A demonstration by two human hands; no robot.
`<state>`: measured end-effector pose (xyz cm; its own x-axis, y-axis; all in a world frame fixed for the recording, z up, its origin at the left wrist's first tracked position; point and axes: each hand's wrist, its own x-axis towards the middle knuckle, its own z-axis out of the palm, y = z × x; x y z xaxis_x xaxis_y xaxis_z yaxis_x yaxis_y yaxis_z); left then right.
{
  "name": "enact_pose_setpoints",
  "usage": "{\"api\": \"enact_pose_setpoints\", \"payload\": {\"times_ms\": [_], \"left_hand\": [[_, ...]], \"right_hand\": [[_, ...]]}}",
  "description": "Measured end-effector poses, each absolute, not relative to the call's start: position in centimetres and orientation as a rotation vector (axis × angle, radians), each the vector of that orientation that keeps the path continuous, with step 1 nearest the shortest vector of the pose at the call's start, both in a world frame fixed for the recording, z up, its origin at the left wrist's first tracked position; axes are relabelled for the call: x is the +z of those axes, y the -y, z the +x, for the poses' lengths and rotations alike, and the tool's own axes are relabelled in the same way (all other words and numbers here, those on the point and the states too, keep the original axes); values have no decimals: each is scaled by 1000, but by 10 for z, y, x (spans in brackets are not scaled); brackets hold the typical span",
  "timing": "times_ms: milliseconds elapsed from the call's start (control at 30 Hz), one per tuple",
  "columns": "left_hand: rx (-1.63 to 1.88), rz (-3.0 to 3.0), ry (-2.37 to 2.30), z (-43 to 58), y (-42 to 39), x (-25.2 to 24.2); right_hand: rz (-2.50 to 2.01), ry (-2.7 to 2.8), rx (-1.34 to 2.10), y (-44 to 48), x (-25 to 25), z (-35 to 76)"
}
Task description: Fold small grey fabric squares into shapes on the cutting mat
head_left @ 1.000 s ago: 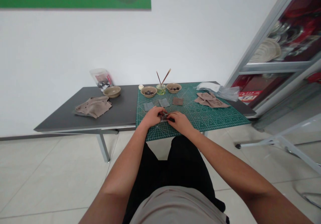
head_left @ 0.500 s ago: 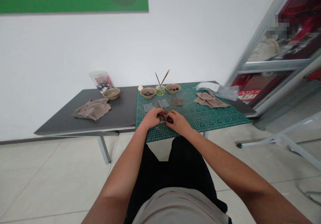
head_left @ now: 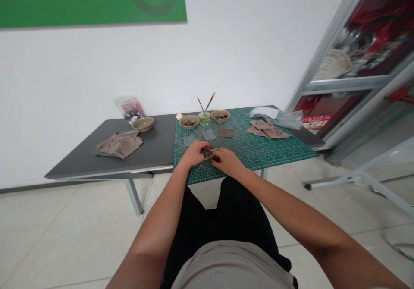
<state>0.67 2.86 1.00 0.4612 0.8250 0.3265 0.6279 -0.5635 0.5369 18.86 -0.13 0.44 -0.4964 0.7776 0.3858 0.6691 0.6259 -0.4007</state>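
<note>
Over the front of the green cutting mat (head_left: 252,151), my left hand (head_left: 195,152) and my right hand (head_left: 227,161) meet with fingers bent inward. Between the fingertips is a small greyish, partly shiny piece (head_left: 208,154), too small to name. A dark lump (head_left: 216,158) shows under my right fingers. Just beyond the hands lie a grey square (head_left: 189,140), a second grey square (head_left: 208,134) and a brown square (head_left: 226,132), all thin and flat. Farther back, a bowl (head_left: 189,122) and another bowl (head_left: 220,116) hold small dark pieces.
Between those bowls stands a glass jar (head_left: 204,118) of yellowish liquid with two brushes. A brown cloth (head_left: 269,129) and a plastic bag (head_left: 289,119) lie right. On the dark table (head_left: 158,146) at left are another cloth (head_left: 120,144), a bowl (head_left: 142,124) and a clear tub (head_left: 128,108).
The camera view has tilted slightly upward and shifted. My fingers have moved a little around the small piece, and less of the dark lump shows.
</note>
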Motion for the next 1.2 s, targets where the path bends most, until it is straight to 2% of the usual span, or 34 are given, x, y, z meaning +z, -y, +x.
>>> {"api": "enact_pose_setpoints", "payload": {"times_ms": [767, 1200], "left_hand": [[709, 2440, -1164, 3, -30, 15], [893, 2347, -1277, 2, -28, 11]], "right_hand": [[-1071, 2220, 302, -1, -2, 194], [-1270, 2147, 357, -2, -1, 192]]}}
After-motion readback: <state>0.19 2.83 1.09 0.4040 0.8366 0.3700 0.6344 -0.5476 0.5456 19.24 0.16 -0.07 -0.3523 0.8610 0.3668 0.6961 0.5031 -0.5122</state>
